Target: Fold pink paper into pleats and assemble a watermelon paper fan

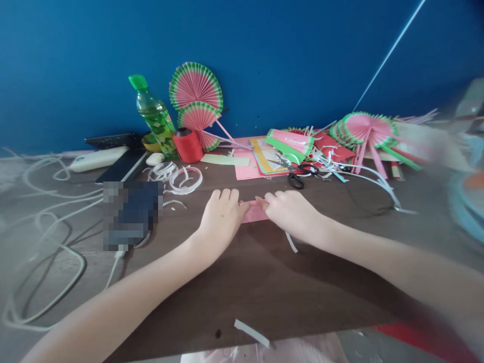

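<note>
A small strip of pink paper [254, 213] lies on the brown table between my two hands. My left hand [224, 214] has its fingers bent round the strip's left end, the thumb pressed on its upper edge. From the other side my right hand [284, 210] pinches the right end, its fingers curled. The upper edge of the paper looks folded where the thumbs meet it. Both palms hide the ends of the strip. A thin white strip [291, 242] rests just below my right hand.
Black scissors [302, 174] lie behind my hands near pink and red papers. Folded fans [196, 88], a green bottle [155, 118] and red thread [188, 146] stand by the blue wall. A blurred-out phone [132, 217] and white cables [81, 262] are at left.
</note>
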{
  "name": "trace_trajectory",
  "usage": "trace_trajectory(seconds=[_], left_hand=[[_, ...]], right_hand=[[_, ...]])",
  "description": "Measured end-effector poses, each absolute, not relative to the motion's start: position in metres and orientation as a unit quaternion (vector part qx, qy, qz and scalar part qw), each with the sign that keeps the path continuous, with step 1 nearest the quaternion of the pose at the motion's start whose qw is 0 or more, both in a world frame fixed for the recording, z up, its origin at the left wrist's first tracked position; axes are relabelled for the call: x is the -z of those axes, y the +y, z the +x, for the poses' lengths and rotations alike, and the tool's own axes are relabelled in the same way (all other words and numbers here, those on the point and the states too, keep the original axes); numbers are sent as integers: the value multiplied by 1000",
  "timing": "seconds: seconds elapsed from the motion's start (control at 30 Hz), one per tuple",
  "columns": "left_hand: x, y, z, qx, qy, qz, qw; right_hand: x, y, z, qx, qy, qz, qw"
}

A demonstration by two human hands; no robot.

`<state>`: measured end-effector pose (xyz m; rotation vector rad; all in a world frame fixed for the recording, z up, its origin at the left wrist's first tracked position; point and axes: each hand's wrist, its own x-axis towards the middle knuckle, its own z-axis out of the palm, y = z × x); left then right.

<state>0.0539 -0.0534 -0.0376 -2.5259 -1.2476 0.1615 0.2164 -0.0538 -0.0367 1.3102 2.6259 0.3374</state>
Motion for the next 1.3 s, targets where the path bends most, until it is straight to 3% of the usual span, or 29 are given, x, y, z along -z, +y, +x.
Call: trace_trajectory(seconds=[0.2,0.37,0.6,0.7,0.87,0.97,1.13,1.3], left_hand=[[44,-33,44,-4,-425,-903,68],[47,-18,31,78,-416,-901,-91],[35,-13,22,165,-405,-885,-161],[31,-13,21,184,-420,-876,-153],[25,-10,19,178,-424,-876,-144],[26,-8,19,165,-407,-895,-73],[37,-9,21,86,-344,-920,166],[46,-10,23,22,-288,-940,182]], right_hand=[[36,-26,234,-81,928,364,27],[46,-3,247,89,933,340,-81],[45,-1,249,215,889,369,-168],[45,-2,249,166,887,371,-218],[45,-4,249,-20,900,337,-276],[44,-5,249,-107,905,324,-253],[49,-4,250,-165,923,287,-194],[57,1,252,-103,956,238,-140]])
